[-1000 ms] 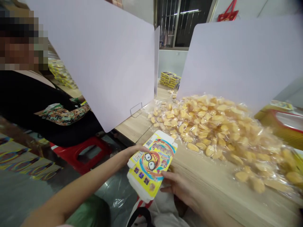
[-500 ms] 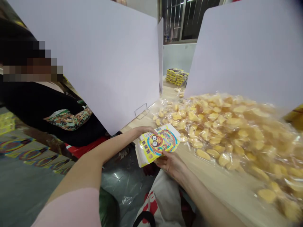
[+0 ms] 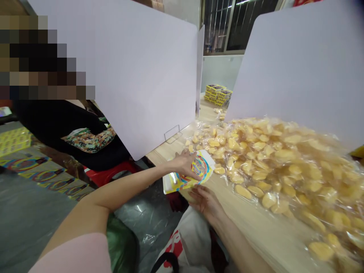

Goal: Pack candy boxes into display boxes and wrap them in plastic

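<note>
A yellow and white printed carton [image 3: 203,170] with a blue and red ring design lies at the table's near edge, its left end over the edge. Across its top spreads my left hand [image 3: 184,165], fingers apart and palm down, covering part of the print. My right hand [image 3: 204,203] is beside the carton's near side, with its fingertips at the lower edge and the fingers slightly bent and apart. Whether other flat cartons lie beneath the top one cannot be made out. Clear bags of yellow pieces [image 3: 256,163] are heaped right beside the carton.
White divider panels [image 3: 148,76] stand on the table [image 3: 247,223], with a wire bracket [image 3: 171,133] at one foot. Yellow boxes [image 3: 217,94] are stacked at the back. At the left sits a person in black [image 3: 51,125], near yellow cartons [image 3: 42,170] on the floor.
My left hand has moved from the carton's far edge onto its top. The carton now lies lower and flatter at the table edge, and my right hand has loosened at its near side.
</note>
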`<action>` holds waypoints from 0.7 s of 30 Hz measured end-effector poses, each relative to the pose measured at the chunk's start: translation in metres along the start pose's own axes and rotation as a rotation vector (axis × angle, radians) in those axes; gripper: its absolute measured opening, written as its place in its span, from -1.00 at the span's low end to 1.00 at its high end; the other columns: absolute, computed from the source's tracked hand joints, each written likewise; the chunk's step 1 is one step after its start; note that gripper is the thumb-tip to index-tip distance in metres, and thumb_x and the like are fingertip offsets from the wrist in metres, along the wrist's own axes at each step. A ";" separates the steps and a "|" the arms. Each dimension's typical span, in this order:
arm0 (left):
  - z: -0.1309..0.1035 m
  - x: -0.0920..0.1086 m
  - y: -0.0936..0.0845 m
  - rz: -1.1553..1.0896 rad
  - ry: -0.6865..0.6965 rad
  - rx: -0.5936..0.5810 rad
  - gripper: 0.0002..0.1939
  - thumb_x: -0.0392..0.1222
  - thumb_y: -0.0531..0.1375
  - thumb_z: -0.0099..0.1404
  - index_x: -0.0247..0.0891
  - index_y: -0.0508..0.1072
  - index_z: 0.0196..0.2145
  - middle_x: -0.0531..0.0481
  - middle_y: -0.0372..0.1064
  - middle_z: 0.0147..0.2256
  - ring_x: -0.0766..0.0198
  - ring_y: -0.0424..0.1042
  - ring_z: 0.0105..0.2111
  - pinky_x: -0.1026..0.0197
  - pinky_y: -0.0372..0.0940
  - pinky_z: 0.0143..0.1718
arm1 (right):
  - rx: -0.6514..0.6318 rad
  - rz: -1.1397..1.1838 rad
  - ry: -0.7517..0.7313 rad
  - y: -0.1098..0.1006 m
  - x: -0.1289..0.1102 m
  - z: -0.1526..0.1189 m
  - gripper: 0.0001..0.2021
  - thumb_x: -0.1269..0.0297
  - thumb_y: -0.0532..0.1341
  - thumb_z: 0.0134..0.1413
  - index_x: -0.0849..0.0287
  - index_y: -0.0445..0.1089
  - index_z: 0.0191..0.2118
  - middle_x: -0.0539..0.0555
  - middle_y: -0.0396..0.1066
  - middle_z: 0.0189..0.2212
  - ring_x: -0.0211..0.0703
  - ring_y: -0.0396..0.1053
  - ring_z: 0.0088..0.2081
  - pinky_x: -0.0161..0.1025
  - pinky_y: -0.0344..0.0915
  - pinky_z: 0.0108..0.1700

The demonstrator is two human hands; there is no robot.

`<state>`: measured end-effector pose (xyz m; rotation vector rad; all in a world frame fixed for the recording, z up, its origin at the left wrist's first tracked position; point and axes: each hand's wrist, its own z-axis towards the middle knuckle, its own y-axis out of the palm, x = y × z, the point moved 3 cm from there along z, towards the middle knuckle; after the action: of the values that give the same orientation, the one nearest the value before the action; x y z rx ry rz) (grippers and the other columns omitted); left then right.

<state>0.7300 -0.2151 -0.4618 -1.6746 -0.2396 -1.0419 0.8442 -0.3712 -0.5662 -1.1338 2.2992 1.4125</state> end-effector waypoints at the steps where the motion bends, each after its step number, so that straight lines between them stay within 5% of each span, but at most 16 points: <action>1: -0.005 0.005 0.007 0.057 -0.012 -0.001 -0.03 -0.03 0.54 -0.54 -0.20 0.46 -0.06 -0.32 0.35 0.01 -0.47 0.04 0.21 -0.30 -0.10 0.20 | -0.003 0.007 -0.002 -0.002 0.001 -0.005 -0.56 0.18 0.48 -0.29 0.13 0.35 -0.24 0.10 0.46 -0.18 0.10 0.38 0.02 -0.09 0.42 -0.23; 7: -0.008 0.014 0.013 0.218 -0.130 -0.091 0.10 0.07 0.51 -0.53 -0.21 0.35 0.06 -0.34 0.22 0.12 -0.42 0.09 0.18 -0.23 -0.05 0.19 | -0.037 0.053 -0.006 -0.026 -0.003 -0.037 -0.58 0.19 0.50 -0.31 0.14 0.36 -0.30 0.11 0.51 -0.22 0.12 0.43 -0.01 0.00 0.41 -0.13; 12: -0.010 0.024 -0.002 0.130 -0.069 0.011 0.01 0.03 0.50 -0.55 -0.23 0.40 -0.02 -0.27 0.34 0.04 -0.29 0.23 0.12 -0.04 0.09 0.15 | -0.089 0.042 0.006 -0.043 -0.008 -0.055 -0.63 0.18 0.50 -0.27 0.17 0.40 -0.34 0.13 0.54 -0.27 0.06 0.48 -0.11 -0.04 0.42 -0.15; 17: -0.024 0.042 -0.005 0.384 -0.046 0.029 0.15 -0.01 0.50 -0.49 -0.27 0.28 0.13 -0.34 0.28 0.10 -0.36 0.17 0.16 -0.12 -0.01 0.21 | -0.086 0.000 -0.022 -0.055 -0.008 -0.068 -0.66 0.16 0.50 -0.28 0.17 0.42 -0.38 0.11 0.54 -0.33 -0.02 0.50 -0.22 -0.08 0.42 -0.19; 21: -0.048 0.074 -0.003 0.518 0.087 0.128 0.10 -0.02 0.45 -0.31 -0.29 0.19 0.21 -0.36 0.26 0.09 -0.35 0.19 0.12 -0.14 0.00 0.19 | -0.042 -0.161 -0.291 -0.055 -0.031 -0.086 -0.67 0.05 0.46 -0.21 0.16 0.45 -0.38 0.10 0.51 -0.36 -0.08 0.46 -0.27 -0.14 0.39 -0.19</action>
<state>0.7471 -0.2801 -0.4045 -1.4620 0.1773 -0.6888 0.9216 -0.4408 -0.5418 -1.0212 1.9441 1.4621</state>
